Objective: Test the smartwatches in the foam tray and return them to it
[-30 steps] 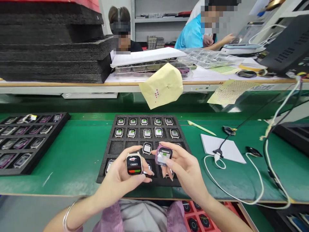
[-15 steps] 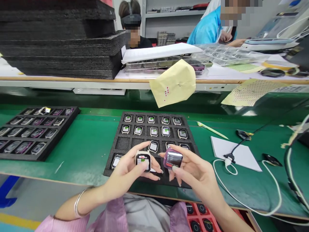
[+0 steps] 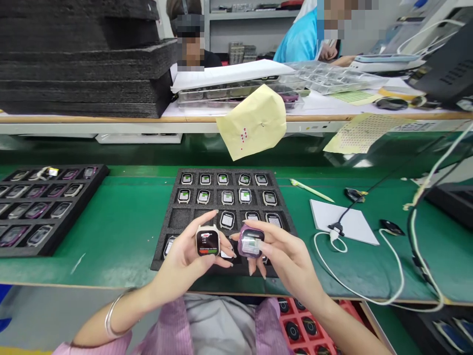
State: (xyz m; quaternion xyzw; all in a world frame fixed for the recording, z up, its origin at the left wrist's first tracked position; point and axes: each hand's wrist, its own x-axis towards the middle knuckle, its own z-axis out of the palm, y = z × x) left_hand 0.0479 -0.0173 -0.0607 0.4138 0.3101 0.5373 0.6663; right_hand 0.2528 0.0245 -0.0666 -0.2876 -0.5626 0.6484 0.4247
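Note:
My left hand [image 3: 185, 264] is closed round a beige smartwatch body [image 3: 207, 240] whose lit screen shows red and green bars. In my right hand [image 3: 284, 259] I grip a purple smartwatch body [image 3: 250, 242] with a pale lit screen. Both hands hover over the near edge of a black foam tray [image 3: 173, 222] on the green bench. The tray's pockets hold several more watch bodies with lit screens [image 3: 228, 197]; a few pockets on its left side are bare.
A second black foam tray [image 3: 79, 199] of watch bodies lies at the left. To the right are a white pad [image 3: 351, 224], a white cable [image 3: 369, 291], a pale green pen [image 3: 312, 191]. A yellow paper [image 3: 253, 123] hangs from the raised shelf. Two people sit beyond it.
The view has swung slightly. My left hand turned the beige watch so its red and green screen faces me; the purple watch in my right hand now shows its screen.

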